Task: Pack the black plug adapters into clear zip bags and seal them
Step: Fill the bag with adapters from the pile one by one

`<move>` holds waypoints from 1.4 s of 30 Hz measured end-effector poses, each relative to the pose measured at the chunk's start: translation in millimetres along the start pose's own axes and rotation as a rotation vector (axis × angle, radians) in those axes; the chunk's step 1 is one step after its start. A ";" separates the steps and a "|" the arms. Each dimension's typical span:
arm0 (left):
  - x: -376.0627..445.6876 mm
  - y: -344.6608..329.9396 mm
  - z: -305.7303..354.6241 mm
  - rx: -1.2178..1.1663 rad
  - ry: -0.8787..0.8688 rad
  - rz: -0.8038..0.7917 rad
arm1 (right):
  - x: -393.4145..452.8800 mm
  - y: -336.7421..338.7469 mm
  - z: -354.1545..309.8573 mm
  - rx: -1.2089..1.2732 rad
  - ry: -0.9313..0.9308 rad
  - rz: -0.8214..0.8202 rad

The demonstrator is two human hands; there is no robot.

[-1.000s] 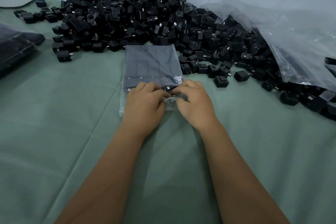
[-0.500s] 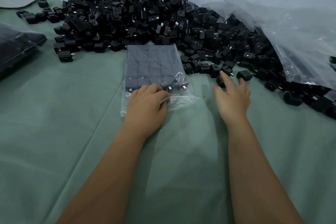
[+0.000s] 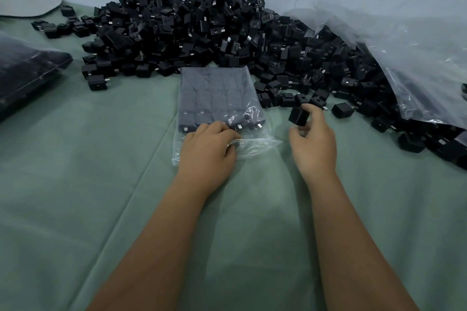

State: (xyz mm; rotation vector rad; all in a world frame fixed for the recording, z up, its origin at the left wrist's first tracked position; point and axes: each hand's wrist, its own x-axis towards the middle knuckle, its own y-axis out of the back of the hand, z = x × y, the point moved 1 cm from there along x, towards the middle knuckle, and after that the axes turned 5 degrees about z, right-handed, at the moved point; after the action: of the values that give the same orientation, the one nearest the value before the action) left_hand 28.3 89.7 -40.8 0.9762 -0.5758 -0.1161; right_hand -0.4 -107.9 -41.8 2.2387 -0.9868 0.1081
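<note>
Black plug adapters (image 3: 214, 30) lie heaped beyond counting against the wall, part of the pile hidden under a large clear plastic sheet (image 3: 414, 63) cut off at the right edge. One clear zip bag (image 3: 217, 98) lies on the green-covered worktop (image 3: 75, 184), its packed rows blurred by plastic. The left hand (image 3: 207, 146) presses curled fingers on its open mouth; the right hand (image 3: 313, 144) pinches a single adapter (image 3: 299, 115) just beside it. A second filled bag (image 3: 22, 70) sits partly out of view at left.
</note>
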 end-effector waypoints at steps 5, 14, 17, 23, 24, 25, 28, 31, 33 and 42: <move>0.6 -1.1 -1.4 -0.008 -0.007 0.001 | -4.4 -8.0 -4.8 0.012 0.071 0.006; -0.9 -1.5 -3.4 -0.028 -0.017 -0.007 | -10.6 -7.8 -16.4 0.188 0.147 0.150; -0.9 0.1 -5.0 -0.061 -0.013 -0.020 | -18.4 -12.0 -24.1 0.198 0.229 0.147; -4.0 17.4 -16.7 -0.178 -0.074 -0.068 | -31.1 -20.6 -41.8 0.313 0.274 0.073; -5.9 21.6 -22.0 -0.151 -0.095 -0.021 | -33.1 -21.3 -43.9 0.352 0.270 0.057; -7.8 25.4 -27.9 -0.130 -0.093 0.049 | -35.0 -22.0 -45.6 0.386 0.264 0.043; -14.2 32.9 -40.2 -0.166 0.077 0.229 | -40.6 -24.3 -47.8 0.432 0.250 0.002; -12.9 30.9 -41.2 -0.207 0.166 0.257 | -49.4 -24.4 -48.3 0.436 0.286 -0.042; -10.6 29.1 -37.9 -0.124 0.122 0.194 | -57.2 -24.8 -52.2 0.441 0.349 -0.104; -3.5 26.0 -38.4 -0.159 0.161 0.284 | -75.6 -37.5 -63.5 0.048 0.567 -0.163</move>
State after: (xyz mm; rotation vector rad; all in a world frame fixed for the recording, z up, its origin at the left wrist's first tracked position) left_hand 40.8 134.5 -37.5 0.7338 -0.5423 0.1671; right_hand -16.7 -3.6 -38.7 2.1350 -0.4973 0.6575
